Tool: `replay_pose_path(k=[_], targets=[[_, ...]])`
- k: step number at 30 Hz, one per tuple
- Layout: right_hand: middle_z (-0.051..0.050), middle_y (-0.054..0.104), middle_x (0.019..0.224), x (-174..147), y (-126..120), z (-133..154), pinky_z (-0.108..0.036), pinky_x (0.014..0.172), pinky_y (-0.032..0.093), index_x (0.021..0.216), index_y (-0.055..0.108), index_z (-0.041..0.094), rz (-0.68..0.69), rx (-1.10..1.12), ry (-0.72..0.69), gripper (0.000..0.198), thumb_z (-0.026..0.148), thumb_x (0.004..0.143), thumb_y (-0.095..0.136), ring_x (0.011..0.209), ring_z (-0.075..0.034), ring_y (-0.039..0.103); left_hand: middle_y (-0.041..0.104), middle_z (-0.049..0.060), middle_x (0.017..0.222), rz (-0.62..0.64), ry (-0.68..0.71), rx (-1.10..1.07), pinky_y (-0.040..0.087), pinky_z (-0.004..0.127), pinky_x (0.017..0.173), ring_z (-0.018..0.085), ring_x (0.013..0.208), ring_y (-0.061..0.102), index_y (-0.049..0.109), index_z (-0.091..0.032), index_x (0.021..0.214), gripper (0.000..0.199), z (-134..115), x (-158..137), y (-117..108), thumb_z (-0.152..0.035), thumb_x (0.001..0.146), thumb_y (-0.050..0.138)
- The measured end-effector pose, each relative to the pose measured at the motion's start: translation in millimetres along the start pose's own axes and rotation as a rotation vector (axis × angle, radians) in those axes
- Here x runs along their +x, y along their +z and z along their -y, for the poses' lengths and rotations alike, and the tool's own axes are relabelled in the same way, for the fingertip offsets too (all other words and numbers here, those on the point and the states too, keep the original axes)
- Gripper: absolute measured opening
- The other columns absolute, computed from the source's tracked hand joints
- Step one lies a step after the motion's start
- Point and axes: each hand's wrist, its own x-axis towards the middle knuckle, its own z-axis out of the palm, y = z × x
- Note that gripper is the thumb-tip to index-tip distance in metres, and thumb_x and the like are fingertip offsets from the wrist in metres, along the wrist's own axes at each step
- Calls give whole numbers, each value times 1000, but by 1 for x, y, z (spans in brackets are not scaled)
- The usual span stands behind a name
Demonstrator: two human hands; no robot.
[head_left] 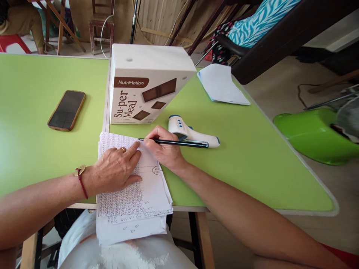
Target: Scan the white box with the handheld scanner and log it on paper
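A stack of handwritten papers (151,186) lies at the table's front edge, its lower end overhanging toward my lap. My left hand (117,168) rests flat on the top sheet with its fingers stretched out, the index fingertip close to the pen's point. Between the fingers of my right hand (164,149) is a black pen (185,142), its tip touching the upper right part of the sheet. Dense rows of small writing cover the paper's left side. Just beyond my right hand, a white and blue infrared thermometer (179,127) lies on the table, partly behind the pen.
A white box (151,59) stands behind the papers. On the left lies a phone (67,110) in a brown case. Folded papers (223,84) sit at the back right of the green table (238,168). Beyond its right edge are a green stool (316,134) and a dark chair.
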Motion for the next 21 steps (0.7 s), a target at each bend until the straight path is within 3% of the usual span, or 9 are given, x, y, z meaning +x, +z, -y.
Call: replay_pose_path(k=[21], targets=[[6, 51, 51, 1, -2, 1, -25, 45, 34, 61, 46, 24, 36, -6, 20, 14, 23, 72, 55, 47, -10, 42, 36, 19, 157, -5, -1, -3, 57, 46, 69, 29, 82, 69, 54, -8, 126, 50, 1, -1, 0, -50, 98, 55]])
